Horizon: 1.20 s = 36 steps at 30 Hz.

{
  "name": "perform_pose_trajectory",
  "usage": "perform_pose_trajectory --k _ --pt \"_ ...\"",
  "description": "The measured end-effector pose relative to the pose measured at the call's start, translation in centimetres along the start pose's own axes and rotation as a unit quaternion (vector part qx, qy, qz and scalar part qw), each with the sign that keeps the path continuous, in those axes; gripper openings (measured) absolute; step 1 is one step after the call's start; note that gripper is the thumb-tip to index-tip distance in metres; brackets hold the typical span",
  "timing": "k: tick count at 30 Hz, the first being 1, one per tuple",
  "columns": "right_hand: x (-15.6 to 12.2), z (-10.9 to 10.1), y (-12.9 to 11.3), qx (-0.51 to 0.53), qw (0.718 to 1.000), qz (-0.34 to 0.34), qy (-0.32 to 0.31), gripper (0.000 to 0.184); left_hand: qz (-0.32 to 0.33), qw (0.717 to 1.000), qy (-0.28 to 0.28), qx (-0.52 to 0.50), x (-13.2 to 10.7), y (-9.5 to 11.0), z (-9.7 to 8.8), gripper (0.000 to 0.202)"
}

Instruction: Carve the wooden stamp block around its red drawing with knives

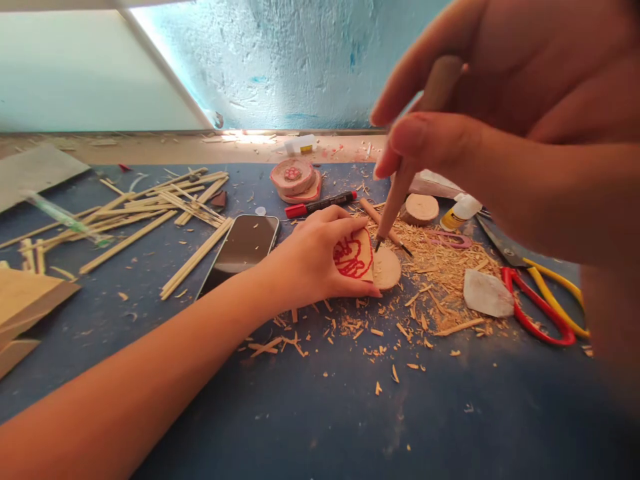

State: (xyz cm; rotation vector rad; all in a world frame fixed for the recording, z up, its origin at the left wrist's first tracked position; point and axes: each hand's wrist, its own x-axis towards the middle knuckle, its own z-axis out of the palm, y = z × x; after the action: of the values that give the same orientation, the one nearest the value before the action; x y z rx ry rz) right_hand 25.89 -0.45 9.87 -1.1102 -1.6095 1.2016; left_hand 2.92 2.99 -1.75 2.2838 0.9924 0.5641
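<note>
My left hand point(320, 257) grips a small flat wooden piece point(356, 257) with a red marker drawing on it, thumb below and fingers above. A round wood slice point(387, 269) lies under or right beside the piece's right edge; which of the two I cannot tell. Close to the camera, my right hand point(450, 127) is closed around a wood-handled carving tool point(400, 190), tilted with its thin dark tip down by the piece's right edge. Whether the tip touches wood is unclear. A second wood-handled tool point(383, 223) lies just behind, among wood shavings point(445, 273).
A phone point(245, 243) and many thin sticks point(145, 207) lie left. Behind are a red-capped marker point(320, 203) and stacked carved rounds point(295, 179). To the right are a small glue bottle point(459, 212), a whitish block point(487, 293) and scissors point(537, 307) with red and yellow handles.
</note>
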Motion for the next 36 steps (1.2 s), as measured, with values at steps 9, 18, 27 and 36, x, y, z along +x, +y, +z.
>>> perform_pose_trajectory --k 9,18,27,36 --pt "1.7 3.0 4.6 0.143 0.987 -0.027 -0.065 0.054 0.023 1.000 0.014 0.004 -0.1 -0.5 0.2 0.087" --pt "2.2 1.7 4.9 0.121 0.976 0.023 -0.177 0.048 -0.005 1.000 0.006 -0.016 -0.2 0.0 0.0 0.072" --pt "0.1 3.2 3.3 0.095 0.990 -0.090 -0.047 0.075 0.026 0.999 0.042 -0.024 -0.2 -0.7 0.5 0.057" --pt "0.7 4.6 3.9 0.139 0.987 -0.083 0.008 0.087 0.029 0.999 0.042 0.001 -0.3 -0.9 0.7 0.062"
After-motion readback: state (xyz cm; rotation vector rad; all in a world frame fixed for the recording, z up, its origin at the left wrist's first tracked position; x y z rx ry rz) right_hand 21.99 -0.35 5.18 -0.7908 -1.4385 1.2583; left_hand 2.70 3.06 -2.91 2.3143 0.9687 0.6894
